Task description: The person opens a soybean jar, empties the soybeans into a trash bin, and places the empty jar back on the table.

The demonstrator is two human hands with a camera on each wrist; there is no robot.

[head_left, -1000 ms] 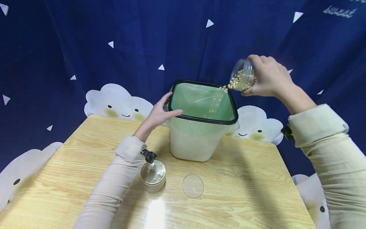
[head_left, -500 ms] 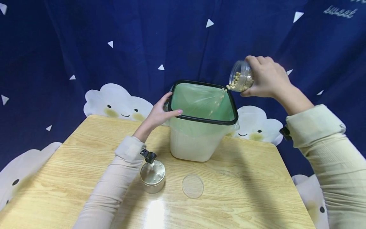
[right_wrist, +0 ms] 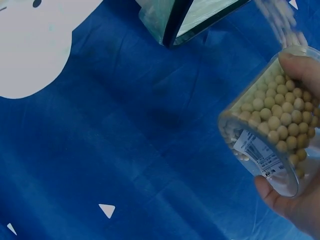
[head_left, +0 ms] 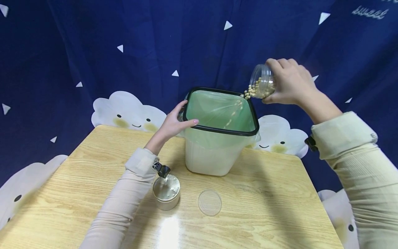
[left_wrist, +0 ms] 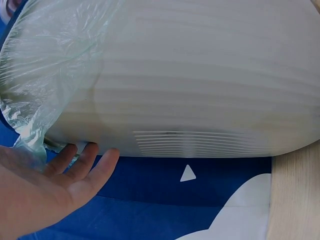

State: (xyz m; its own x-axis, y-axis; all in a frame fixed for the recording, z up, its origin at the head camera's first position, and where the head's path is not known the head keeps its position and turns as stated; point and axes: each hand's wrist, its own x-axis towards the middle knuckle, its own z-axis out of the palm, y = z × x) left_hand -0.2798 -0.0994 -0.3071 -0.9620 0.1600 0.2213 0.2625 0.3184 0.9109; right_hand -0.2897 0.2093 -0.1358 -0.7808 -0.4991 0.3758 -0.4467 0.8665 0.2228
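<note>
In the head view, a whitish bin (head_left: 211,159) with a black rim stands on the table, lined with a pale green plastic bag (head_left: 205,107). At its left corner my left hand (head_left: 172,122) rests against the rim, thumb laid over the front edge. In the left wrist view, outstretched fingers (left_wrist: 82,165) touch the bin's side. My right hand (head_left: 290,83) grips a clear plastic jar (head_left: 259,81), tilted mouth-down toward the bin's right rim. Round beige beans (right_wrist: 285,112) fill part of the jar, and a stream of them falls into the lined bin.
A silver lidded tin (head_left: 166,193) stands on the wooden table (head_left: 264,207), near my left forearm. To its right lies a clear round lid (head_left: 209,202). Behind the table hangs a blue curtain (head_left: 149,41) with white triangles and clouds.
Beans keep pouring from the jar into the bin, with fewer showing near its mouth. The jar has shifted slightly left. My left hand and the bin have stayed in place.
</note>
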